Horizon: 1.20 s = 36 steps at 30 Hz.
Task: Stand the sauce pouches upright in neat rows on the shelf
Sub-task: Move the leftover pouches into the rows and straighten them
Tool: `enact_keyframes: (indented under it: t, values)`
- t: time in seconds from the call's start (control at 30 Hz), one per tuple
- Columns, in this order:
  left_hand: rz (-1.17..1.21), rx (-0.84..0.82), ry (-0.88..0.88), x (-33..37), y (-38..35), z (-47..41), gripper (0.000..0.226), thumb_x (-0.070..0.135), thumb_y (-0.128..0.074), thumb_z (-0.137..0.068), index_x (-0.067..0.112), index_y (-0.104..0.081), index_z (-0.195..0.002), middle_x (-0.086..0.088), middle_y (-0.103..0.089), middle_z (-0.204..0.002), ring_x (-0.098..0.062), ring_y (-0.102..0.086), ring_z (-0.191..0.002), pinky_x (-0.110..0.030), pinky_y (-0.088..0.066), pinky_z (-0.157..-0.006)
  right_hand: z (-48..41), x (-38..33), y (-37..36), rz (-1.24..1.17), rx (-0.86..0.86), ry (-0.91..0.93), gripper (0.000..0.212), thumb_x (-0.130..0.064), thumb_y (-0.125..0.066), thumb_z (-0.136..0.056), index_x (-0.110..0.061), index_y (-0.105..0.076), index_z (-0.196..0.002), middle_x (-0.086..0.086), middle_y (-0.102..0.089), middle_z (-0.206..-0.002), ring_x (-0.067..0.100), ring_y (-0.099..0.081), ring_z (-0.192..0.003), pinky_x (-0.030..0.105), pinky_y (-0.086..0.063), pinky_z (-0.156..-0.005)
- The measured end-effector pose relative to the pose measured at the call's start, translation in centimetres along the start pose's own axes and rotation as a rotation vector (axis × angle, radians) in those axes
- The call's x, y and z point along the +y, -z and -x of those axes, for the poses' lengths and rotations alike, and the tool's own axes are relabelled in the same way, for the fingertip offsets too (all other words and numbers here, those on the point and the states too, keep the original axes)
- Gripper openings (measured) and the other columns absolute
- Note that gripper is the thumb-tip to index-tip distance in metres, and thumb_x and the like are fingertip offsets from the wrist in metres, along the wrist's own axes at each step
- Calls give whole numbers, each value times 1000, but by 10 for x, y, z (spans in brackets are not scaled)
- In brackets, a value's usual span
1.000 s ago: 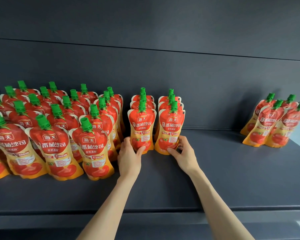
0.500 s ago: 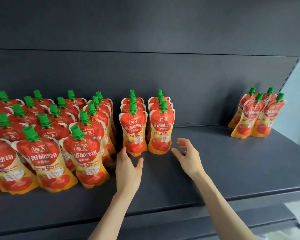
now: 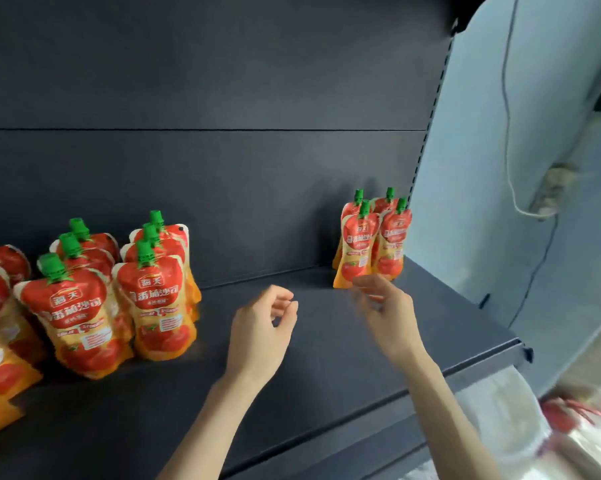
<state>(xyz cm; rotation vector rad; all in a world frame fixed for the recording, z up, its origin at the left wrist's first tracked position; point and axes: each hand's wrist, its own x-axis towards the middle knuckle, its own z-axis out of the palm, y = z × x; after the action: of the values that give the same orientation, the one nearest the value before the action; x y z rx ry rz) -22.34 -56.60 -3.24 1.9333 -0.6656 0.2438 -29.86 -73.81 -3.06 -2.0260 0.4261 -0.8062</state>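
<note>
- Four sauce pouches (image 3: 371, 244) stand upright in a tight cluster at the far right end of the shelf (image 3: 326, 375), close to the dark back panel (image 3: 257, 185).
- Many more fill the left side in rows (image 3: 155, 299) running near to far, all upright and facing forward.
- Each pouch is red on top with a green screw cap, white lettering across the middle and a tomato picture on an orange-yellow base.
- Over the bare shelf between the two groups, the left hand (image 3: 261, 327) hovers with its fingers loosely curled, holding nothing.
- Blurred, the right hand (image 3: 385, 313) hangs just in front of the right cluster, fingers bent and apart, with nothing in it; whether it touches the nearest pouch cannot be told.
- A clear plastic bag (image 3: 499, 420) shows at the near right, below the shelf edge.
</note>
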Motion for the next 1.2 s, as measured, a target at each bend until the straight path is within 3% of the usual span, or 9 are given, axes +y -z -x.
enact_keyframes:
  t: [0.1,0.27,0.37,0.53,0.67,0.83,0.9,1.03,1.2]
  values:
    - [59,16,17,31,-54,-9,1,18,-62,-87,18,-63,-87,12,-65,-80,2,-60,-74,-5,-44,-66,-21,23,45,20,-8,39,13,-12,-60,-90,-23,-64,-95,-7,-67,-93,4,-62,-85,6,-45,-68]
    - [114,71,22,58,-124,-30,6,17,-63,-87,21,-61,-90,7,-63,-93,0,-60,-81,-11,-47,-68,-63,55,94,19,-58,58,16,-16,-59,-91,-32,-60,-89,-16,-65,-89,-1,-61,-86,2,-42,-68]
    - [81,151,6,64,-147,-59,14,16,-64,-86,16,-62,-100,6,-57,-101,-7,-58,-89,-18,-47,-72,-97,67,107,8,-51,59,8,-16,-58,-91,-20,-64,-96,-10,-65,-90,8,-62,-87,3,-42,-66]
    - [-54,260,-54,65,-165,-119,40,21,-67,-83,11,-54,-119,-3,-51,-121,-17,-46,-114,-29,-39,-93,-159,80,110,42,-27,133,17,-15,-58,-91,-11,-63,-106,10,-66,-103,24,-59,-97,28,-47,-82]
    - [-72,246,13,56,-177,-150,50,32,-66,-83,14,-48,-127,-4,-50,-128,-20,-45,-120,-43,-40,-98,-200,94,100,57,-25,203,31,-19,-61,-89,-14,-57,-119,3,-61,-119,22,-53,-113,41,-43,-98]
    - [148,206,74,47,-191,-160,44,31,-69,-80,27,-48,-118,16,-57,-106,-4,-58,-98,-13,-44,-75,-230,110,86,-64,-121,121,41,-25,-70,-83,-18,-54,-120,-1,-62,-117,16,-59,-107,37,-49,-91]
    - [246,195,137,43,-196,-160,42,31,-71,-78,32,-47,-112,22,-58,-99,-1,-61,-90,-14,-49,-71,-234,115,80,-193,-171,26,43,-25,-73,-80,-18,-53,-118,0,-65,-110,14,-64,-99,36,-54,-85]
    - [369,207,268,27,-210,-154,30,31,-72,-77,32,-53,-100,13,-64,-98,-6,-64,-90,-22,-53,-74,-229,131,73,-341,-233,-109,37,-21,-75,-78,-16,-55,-108,-1,-69,-101,7,-68,-89,27,-57,-77]
    - [384,200,327,31,-218,-135,24,28,-65,-83,22,-59,-105,9,-67,-98,-9,-64,-95,-17,-51,-73,-215,134,79,-486,-281,-83,23,-11,-67,-84,-11,-61,-106,2,-71,-97,13,-70,-88,26,-56,-73]
